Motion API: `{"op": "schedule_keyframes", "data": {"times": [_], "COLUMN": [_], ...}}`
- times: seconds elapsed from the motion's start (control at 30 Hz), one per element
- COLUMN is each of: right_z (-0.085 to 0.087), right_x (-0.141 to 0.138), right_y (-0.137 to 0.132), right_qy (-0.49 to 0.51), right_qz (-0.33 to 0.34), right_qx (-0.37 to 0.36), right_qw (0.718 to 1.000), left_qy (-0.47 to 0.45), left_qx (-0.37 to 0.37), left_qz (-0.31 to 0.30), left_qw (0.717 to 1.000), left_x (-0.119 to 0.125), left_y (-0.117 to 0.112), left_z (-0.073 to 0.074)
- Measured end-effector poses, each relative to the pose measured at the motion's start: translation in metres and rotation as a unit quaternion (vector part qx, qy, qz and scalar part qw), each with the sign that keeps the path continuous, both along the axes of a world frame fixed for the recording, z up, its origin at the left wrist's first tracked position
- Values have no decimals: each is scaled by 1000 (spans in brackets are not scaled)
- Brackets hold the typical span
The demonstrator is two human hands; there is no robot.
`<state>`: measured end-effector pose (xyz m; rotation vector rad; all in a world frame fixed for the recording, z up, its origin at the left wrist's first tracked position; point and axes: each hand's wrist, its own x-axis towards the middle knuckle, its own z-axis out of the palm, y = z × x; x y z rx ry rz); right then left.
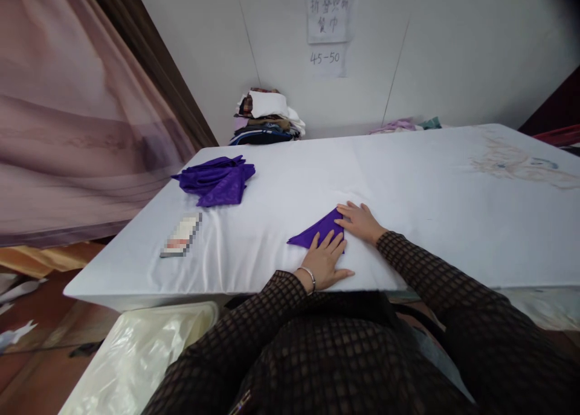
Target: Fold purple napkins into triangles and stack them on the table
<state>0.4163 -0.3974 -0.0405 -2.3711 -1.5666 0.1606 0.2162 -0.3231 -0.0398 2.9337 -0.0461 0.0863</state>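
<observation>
A small purple cloth folded into a triangle (312, 231) lies on the white table (408, 179) near its front edge. My left hand (325, 261) rests flat on the cloth's near corner, fingers spread, with a thin bracelet on the wrist. My right hand (361, 220) lies flat on the cloth's right corner, fingers stretched toward the left. Neither hand grips anything. Both arms wear a dark checked sleeve.
A pile of purple cloths (215, 181) sits at the table's far left. A small flat card (181, 236) lies near the left edge. Folded fabrics (267, 118) are stacked by the back wall. A plastic-lined bin (140, 354) stands below left. A curtain (77, 113) hangs at left.
</observation>
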Motion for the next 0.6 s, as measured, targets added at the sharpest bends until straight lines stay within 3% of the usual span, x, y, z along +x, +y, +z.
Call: {"op": "schedule_keyframes", "data": {"times": [0.1, 0.2, 0.27, 0.4, 0.47, 0.6], "right_z": [-1, -2, -3, -6, -6, -5], "right_x": [0, 0, 1, 2, 1, 0], "right_y": [-1, -1, -1, -1, -1, -2], "right_qy": [-4, -9, -8, -3, -3, -3], "right_qz": [3, 9, 11, 8, 9, 10], "right_qx": [6, 15, 19, 20, 19, 20], "right_qw": [1000, 1000, 1000, 1000, 1000, 1000], "left_qy": [-21, -58, -112, -179, -166, -184], "left_qx": [-11, -34, -47, -65, -81, -131], "left_qz": [-11, 3, 76, 275, 311, 297], "left_qw": [1000, 998, 990, 942, 932, 928], "left_x": [-18, -35, -44, -55, -57, -53], "left_y": [-1, 12, 31, 70, 81, 88], "left_z": [1, 5, 7, 6, 1, -9]}}
